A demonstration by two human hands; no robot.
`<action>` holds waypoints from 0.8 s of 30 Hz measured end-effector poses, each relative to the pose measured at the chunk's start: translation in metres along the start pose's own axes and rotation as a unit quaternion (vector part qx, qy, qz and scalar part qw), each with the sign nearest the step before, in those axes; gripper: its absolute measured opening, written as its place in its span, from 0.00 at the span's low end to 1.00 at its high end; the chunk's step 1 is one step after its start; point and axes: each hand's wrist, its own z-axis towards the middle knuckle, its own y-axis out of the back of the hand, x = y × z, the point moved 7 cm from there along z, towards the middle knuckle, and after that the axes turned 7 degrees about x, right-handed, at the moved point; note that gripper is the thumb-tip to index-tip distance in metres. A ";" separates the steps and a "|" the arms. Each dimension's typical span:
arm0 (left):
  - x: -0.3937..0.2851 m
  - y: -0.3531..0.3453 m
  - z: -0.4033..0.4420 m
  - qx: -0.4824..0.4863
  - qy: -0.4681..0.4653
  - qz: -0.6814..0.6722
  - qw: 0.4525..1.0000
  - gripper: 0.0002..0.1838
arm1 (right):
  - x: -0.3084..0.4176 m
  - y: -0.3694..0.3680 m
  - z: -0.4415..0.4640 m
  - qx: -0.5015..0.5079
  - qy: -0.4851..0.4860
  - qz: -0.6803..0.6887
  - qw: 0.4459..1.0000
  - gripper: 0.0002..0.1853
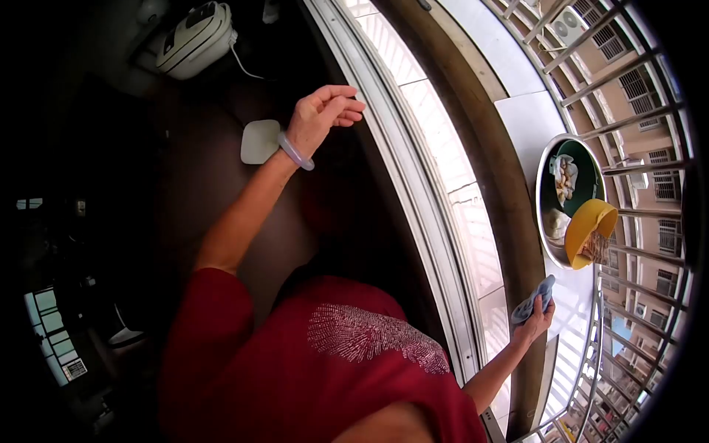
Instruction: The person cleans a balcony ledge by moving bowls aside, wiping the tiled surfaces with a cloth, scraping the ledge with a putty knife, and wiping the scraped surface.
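My left hand (323,118), with a pale bangle (295,152) on its wrist, is raised beside the metal sliding-door track (384,140). Its fingers are loosely bent and partly apart, with nothing visible in them. Whether the fingertips touch the frame I cannot tell. Out past the sill, my right hand (536,322) grips a blue-grey folded cloth (533,299) over the pale ledge. Just beyond that hand stands a round metal basin (541,193) holding a dark green container (588,164) with pale pieces in it. A yellow container (583,221) with brownish contents leans at the basin's edge.
Metal bars (635,214) fence the ledge (521,122) on its outer side, with buildings behind them. A brown sill (487,125) runs between track and ledge. Indoors, a white appliance (193,44) with a cord and a pale square object (260,142) sit in the dim room.
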 end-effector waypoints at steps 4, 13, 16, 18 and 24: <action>0.129 0.194 -0.167 -0.229 0.156 0.054 0.959 0.15 | 0.024 -0.077 0.000 0.073 0.057 -0.023 0.995 0.18; 0.394 0.253 -0.684 -0.085 0.638 0.203 0.738 0.11 | 0.060 -0.266 -0.009 0.207 0.223 -0.168 0.938 0.18; 0.365 0.216 -0.690 -0.075 0.690 0.149 0.704 0.13 | 0.059 -0.305 0.012 0.190 0.267 -0.302 0.895 0.18; 0.333 0.211 -0.650 -0.137 0.679 0.124 0.710 0.15 | 0.058 -0.326 0.023 0.191 0.234 -0.338 0.891 0.19; 0.267 0.211 -0.529 -0.337 0.450 0.068 0.824 0.15 | 0.064 -0.398 0.011 0.248 0.276 -0.388 0.844 0.19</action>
